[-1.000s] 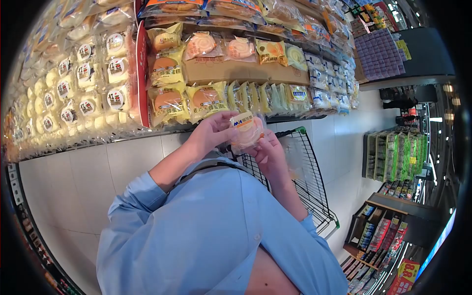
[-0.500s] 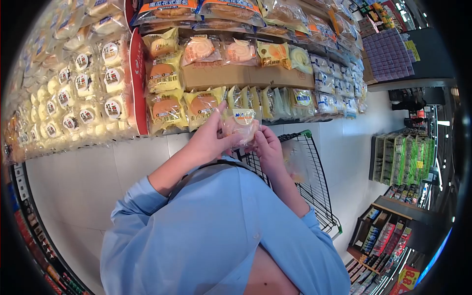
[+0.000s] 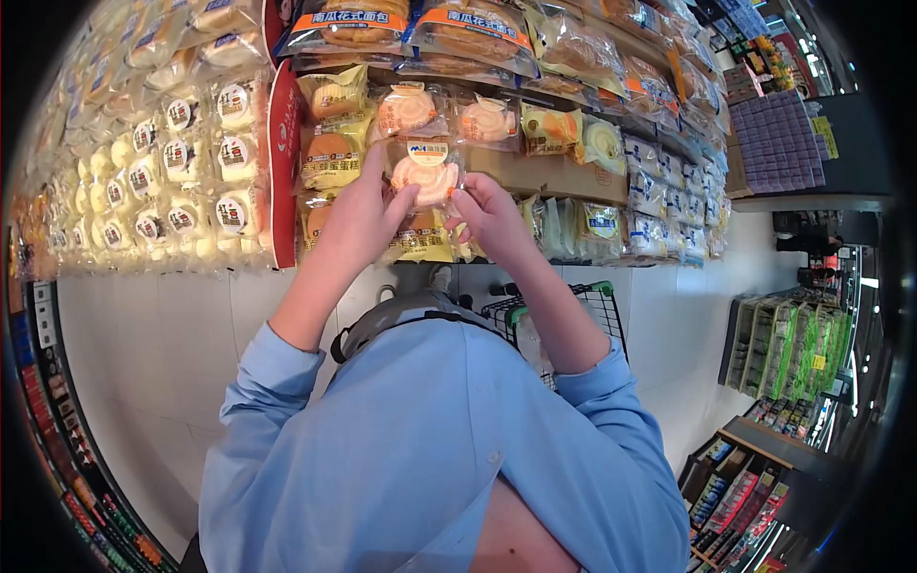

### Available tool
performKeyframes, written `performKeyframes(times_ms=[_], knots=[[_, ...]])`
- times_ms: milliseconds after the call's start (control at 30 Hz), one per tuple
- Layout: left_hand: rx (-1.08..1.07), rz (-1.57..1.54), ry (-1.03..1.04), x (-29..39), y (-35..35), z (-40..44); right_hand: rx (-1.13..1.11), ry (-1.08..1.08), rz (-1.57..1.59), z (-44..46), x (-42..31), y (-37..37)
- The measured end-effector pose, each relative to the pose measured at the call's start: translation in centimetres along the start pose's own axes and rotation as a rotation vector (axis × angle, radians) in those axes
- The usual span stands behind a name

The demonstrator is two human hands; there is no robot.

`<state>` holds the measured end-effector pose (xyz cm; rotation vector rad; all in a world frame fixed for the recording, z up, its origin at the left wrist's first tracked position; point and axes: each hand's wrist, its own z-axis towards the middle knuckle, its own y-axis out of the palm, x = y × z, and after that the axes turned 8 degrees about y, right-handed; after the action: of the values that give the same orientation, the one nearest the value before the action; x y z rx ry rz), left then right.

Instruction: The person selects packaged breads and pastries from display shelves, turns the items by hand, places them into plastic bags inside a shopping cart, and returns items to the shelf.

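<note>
A clear-wrapped pink-and-white swirl pastry (image 3: 426, 180) with a cream label at its top is held up over the bread display. My left hand (image 3: 361, 212) grips its left edge, the thumb lying along the lower corner. At the lower right corner, the fingers of my right hand (image 3: 492, 216) pinch the wrapper. Just behind it sit two similar wrapped swirl pastries (image 3: 405, 110). Yellow-wrapped cakes (image 3: 331, 158) lie beside and below my left hand, partly hidden by it.
Wrapped round buns (image 3: 178, 156) fill the display left of a red divider (image 3: 283, 162). Large bread bags (image 3: 472, 31) lie at the back, blue-and-white packs (image 3: 669, 181) to the right. A wire shopping cart (image 3: 600, 304) stands at my right, below the display edge.
Both hands have moved forward and up over the display with the pastry, away from my body. Its face now shows more fully. The cart appears less in view.
</note>
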<state>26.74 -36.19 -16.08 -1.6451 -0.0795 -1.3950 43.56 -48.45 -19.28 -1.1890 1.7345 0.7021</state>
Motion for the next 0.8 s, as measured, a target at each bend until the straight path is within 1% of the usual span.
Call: performKeyframes(times_ms=[33,100,133,167,200,233,267,300,367,433,467,533,600,633,700,733,767,800], knots=[[-0.005,0.007,0.016,-0.2,0.0,0.3,-0.007,0.000,-0.002,0.6,-0.2,0.0],[-0.004,0.016,0.029,-0.6,0.1,0.5,0.074,-0.011,-0.109,1.3,-0.8,0.2],[0.041,0.093,0.074,-0.9,0.4,0.6,0.069,-0.013,-0.111,1.7,-0.8,0.2],[0.086,0.170,0.120,-1.1,0.4,0.6,0.095,-0.019,-0.182,2.2,-0.5,0.1],[0.091,0.172,0.118,-0.6,0.2,0.5,0.123,-0.025,-0.252,2.6,-0.4,0.0],[0.077,0.253,0.065,0.1,0.0,0.2,0.118,-0.030,-0.254,2.8,-0.4,-0.1],[0.062,0.334,0.012,0.5,-0.3,0.0,0.098,0.019,-0.264,2.9,-0.5,-0.3],[0.066,0.336,0.012,0.1,-0.2,0.0,0.079,0.069,-0.274,3.0,-0.5,-0.3],[0.170,0.412,0.232,-1.1,0.6,0.0,0.086,0.054,-0.269,2.9,-0.4,0.0],[0.141,0.432,0.246,-1.2,1.0,0.1,0.096,0.035,-0.262,2.9,-0.1,0.3],[0.111,0.450,0.259,-1.3,1.1,0.2,0.100,0.007,-0.289,3.1,0.1,0.4],[0.139,0.445,0.302,-1.5,1.3,0.4,0.114,-0.024,-0.314,3.4,1.0,0.2],[0.165,0.439,0.342,-1.8,1.5,0.4,0.204,-0.164,-0.461,3.8,2.0,0.1],[0.140,0.453,0.339,-1.8,1.7,0.5,0.209,-0.168,-0.458,3.7,2.2,0.1],[0.117,0.467,0.344,-1.7,1.8,0.6,0.274,-0.271,-0.485,3.0,2.4,0.1],[0.125,0.516,0.404,-1.5,2.0,0.6,0.280,-0.274,-0.485,1.9,1.4,0.4],[0.133,0.564,0.464,-1.3,2.1,0.7,0.282,-0.170,-0.437,0.6,0.3,0.5],[0.135,0.561,0.470,-1.1,2.3,0.7,0.282,-0.066,-0.389,-0.5,-0.3,0.6]])
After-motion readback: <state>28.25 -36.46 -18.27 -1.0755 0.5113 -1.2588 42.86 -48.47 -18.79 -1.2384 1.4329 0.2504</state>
